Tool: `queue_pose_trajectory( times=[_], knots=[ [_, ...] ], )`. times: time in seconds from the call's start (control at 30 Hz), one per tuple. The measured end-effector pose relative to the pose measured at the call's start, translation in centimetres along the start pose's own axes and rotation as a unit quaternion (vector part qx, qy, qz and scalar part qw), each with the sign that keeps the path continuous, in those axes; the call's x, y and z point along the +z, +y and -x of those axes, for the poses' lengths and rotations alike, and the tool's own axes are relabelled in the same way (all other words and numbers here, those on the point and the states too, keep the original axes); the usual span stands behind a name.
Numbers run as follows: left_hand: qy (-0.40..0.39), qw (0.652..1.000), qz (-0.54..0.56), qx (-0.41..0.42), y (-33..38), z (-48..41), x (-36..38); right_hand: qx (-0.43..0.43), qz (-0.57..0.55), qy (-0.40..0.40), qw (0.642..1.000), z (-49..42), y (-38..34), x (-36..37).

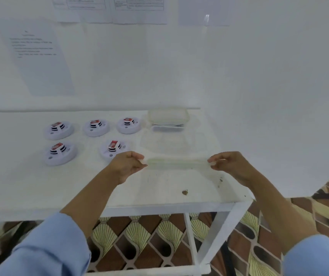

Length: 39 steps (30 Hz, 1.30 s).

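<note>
Hands: left hand point(127, 165) and right hand point(229, 166) each pinching an end of one clear container point(176, 162); five smoke detectors point(113, 149).

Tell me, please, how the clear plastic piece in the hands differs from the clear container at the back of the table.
The clear plastic piece is pinched at its ends by the left hand and right hand; the container rests on the table, untouched. The piece looks thin and flat; the container is deeper. Both are see-through plastic.
</note>
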<state>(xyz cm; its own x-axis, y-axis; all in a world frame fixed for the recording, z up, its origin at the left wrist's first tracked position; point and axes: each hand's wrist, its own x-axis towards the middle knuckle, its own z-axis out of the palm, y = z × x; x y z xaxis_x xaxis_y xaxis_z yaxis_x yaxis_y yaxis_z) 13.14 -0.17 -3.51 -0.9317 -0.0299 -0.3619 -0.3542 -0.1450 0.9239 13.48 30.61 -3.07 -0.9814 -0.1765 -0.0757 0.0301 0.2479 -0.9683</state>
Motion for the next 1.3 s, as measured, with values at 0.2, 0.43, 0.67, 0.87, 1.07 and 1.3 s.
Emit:
queue_pose_trajectory(
  times=[0.2, 0.43, 0.67, 0.87, 1.07, 1.3],
  knots=[
    [0.026, 0.999, 0.029, -0.004, -2.0, 0.7, -0.1, 0.011, 0.069, 0.046, 0.996, 0.1, 2.3, 1.7],
    [0.034, 0.995, -0.095, 0.020, -2.7, 1.0, -0.1, 0.032, 0.105, 0.093, 0.990, -0.1, 2.3, 3.1],
    [0.044, 0.975, -0.204, 0.079, -2.5, 0.2, 0.0, 0.043, 0.107, 0.105, 0.988, -0.9, 2.0, 3.1],
    [0.042, 0.974, -0.202, 0.089, -2.6, -0.6, -0.2, 0.085, 0.075, 0.102, 0.988, -1.5, 1.3, 3.2],
    [0.039, 0.976, -0.194, 0.088, -2.3, -1.7, -0.1, 0.114, 0.067, 0.105, 0.986, -2.4, 1.2, 3.4],
    [0.037, 0.976, -0.194, 0.087, -2.0, -2.8, 0.0, 0.103, 0.053, 0.120, 0.986, -3.4, 1.2, 3.2]
  ],
)
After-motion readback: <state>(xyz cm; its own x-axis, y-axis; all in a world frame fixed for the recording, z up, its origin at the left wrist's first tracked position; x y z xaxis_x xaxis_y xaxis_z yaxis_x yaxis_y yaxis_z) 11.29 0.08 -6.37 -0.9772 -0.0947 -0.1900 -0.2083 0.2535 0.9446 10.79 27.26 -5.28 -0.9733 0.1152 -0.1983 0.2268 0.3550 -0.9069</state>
